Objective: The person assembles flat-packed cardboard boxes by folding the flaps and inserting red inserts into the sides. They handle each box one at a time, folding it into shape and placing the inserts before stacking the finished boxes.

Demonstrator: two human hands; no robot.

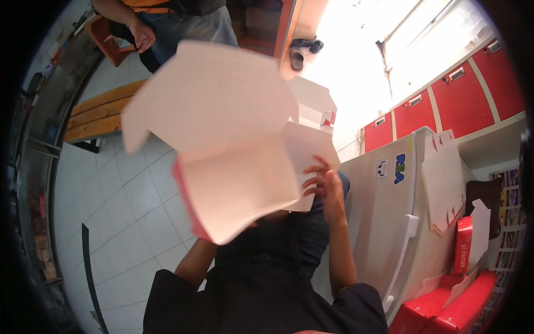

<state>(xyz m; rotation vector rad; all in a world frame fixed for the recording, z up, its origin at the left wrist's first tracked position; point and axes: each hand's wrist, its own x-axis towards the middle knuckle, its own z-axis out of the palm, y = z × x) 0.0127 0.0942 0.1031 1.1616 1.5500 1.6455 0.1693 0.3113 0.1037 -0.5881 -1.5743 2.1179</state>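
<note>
A cardboard box (239,178), pale inside and pinkish red outside, is tilted up before me with its large lid flap (217,100) standing open. It is blurred by motion. My left forearm (197,261) goes up behind the box's lower edge, and the box hides that hand's fingers. To the right of the box, my right hand (328,189) is open, fingers spread, in front of a pale cardboard panel (308,147). Whether it touches the panel I cannot tell. Further back, more folded cardboard (312,100) with a bit of red shows behind the lid flap.
A white fridge (384,195) stands close on my right, with flat cardboard sheets (442,186) and red boxes (445,306) beside it. Red lockers (464,97) line the back right. A wooden bench (105,114) and another person (189,30) are at the far left. Slippers (297,58) lie behind.
</note>
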